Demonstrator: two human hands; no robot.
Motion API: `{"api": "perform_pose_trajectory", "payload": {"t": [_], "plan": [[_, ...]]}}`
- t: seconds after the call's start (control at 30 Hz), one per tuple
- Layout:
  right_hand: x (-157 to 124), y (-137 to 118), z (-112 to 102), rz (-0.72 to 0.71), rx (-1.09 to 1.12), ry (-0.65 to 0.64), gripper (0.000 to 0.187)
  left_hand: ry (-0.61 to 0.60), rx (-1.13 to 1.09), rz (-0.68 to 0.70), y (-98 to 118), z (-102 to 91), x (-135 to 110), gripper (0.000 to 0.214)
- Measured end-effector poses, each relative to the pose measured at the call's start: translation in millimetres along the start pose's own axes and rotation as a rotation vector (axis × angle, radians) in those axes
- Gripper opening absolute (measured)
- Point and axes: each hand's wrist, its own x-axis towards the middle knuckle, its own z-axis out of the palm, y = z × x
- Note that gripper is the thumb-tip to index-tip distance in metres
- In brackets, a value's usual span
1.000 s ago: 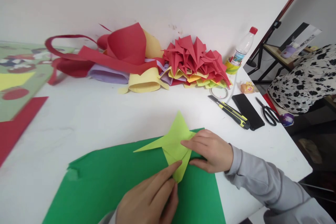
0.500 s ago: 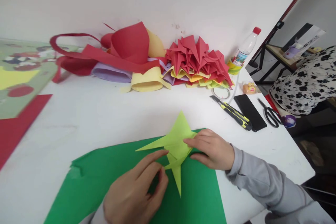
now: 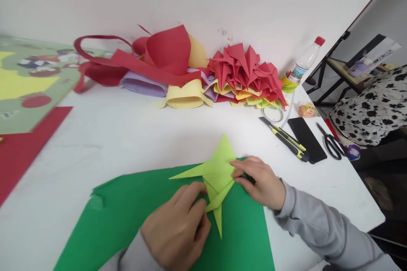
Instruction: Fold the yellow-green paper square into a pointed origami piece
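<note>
A lime-green folded paper star (image 3: 219,169), with long pointed arms, lies over a sheet of green paper (image 3: 133,203). One arm points up, one left and one down toward me. With thumb and fingers, my right hand (image 3: 262,182) pinches the star's right side and covers the arm there. My left hand (image 3: 179,224) is closed, its curled fingers at the star's lower left edge beside a folded flap. Its fingertips are partly hidden behind the knuckles.
Along the wall lie red, purple and cream paper pieces (image 3: 168,55) and red folded paper spikes (image 3: 244,65). To the right are a utility knife (image 3: 286,139), a black flat object (image 3: 307,139), scissors (image 3: 332,144), a tape roll (image 3: 272,114) and a bottle (image 3: 305,61). A person's patterned clothing (image 3: 372,106) shows beyond.
My left index finger, stretched over the star before, is now curled at its left edge. My right thumb has come up against the star's edge. The view has shifted slightly left.
</note>
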Motion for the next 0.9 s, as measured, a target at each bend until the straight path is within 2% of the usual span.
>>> {"api": "perform_pose_trajectory", "payload": {"t": [0.17, 0.23, 0.47, 0.77, 0.9], "plan": [[-1, 1, 1, 0.083, 0.059, 0.007, 0.044, -0.039, 0.022, 0.272, -2, 0.6, 0, 0.028], [-1, 1, 0, 0.109, 0.076, -0.002, 0.047, -0.053, 0.027, 0.325, -4, 1.0, 0, 0.026], [-1, 0, -4, 0.148, 0.125, -0.012, 0.063, -0.031, 0.001, 0.321, -7, 3.8, -3, 0.027], [1, -3, -5, 0.103, 0.084, -0.009, 0.059, -0.018, -0.019, 0.334, -9, 2.1, 0, 0.028], [2, -3, -4, 0.102, 0.088, -0.014, 0.053, -0.048, 0.008, 0.356, -11, 0.3, 0, 0.031]]}}
